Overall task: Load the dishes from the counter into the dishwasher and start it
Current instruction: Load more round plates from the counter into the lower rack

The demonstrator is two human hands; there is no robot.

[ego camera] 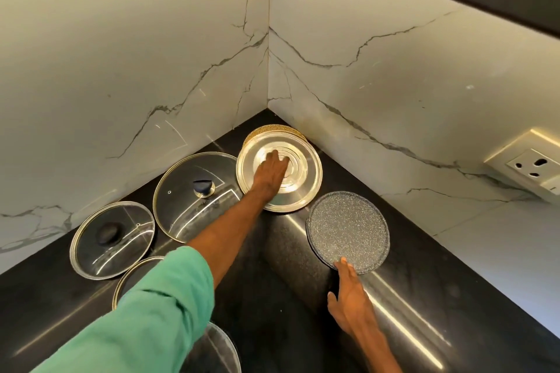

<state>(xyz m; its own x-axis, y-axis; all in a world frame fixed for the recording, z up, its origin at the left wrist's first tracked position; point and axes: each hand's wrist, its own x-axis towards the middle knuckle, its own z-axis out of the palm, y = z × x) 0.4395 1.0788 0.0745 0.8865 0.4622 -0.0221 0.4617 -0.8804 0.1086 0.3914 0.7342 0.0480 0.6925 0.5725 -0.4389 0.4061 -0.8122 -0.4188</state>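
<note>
Head view, the only one: a black stone counter [285,306] ran into a corner of white veined marble wall, and every dish in sight lay on it. The left hand [271,174], arm in a green sleeve [157,306], reached far into the corner and lay palm-down on a steel plate [306,188]; the fingers were spread flat over its ringed centre, pressing or feeling for an edge, not closed around anything. That plate leaned on a gold-speckled round piece [272,131] behind it, mostly hidden. The right hand [348,294] lay low on the counter, fingers extended and fairly narrow, tips just touching the near rim of a grey speckled plate [348,230]; no grip formed. To the left lay a large glass lid [181,200] with a dark knob, a smaller glass lid [112,239] beside it, a third lid [133,275] mostly under the sleeve, and another glass piece [221,345] at the bottom edge. A wall socket [530,163] sat at right. No dishwasher was in view. Judgement: the task was at or near its beginning; nothing here appeared loaded, all pieces remained to be carried over, and starting the machine lay well ahead.
</note>
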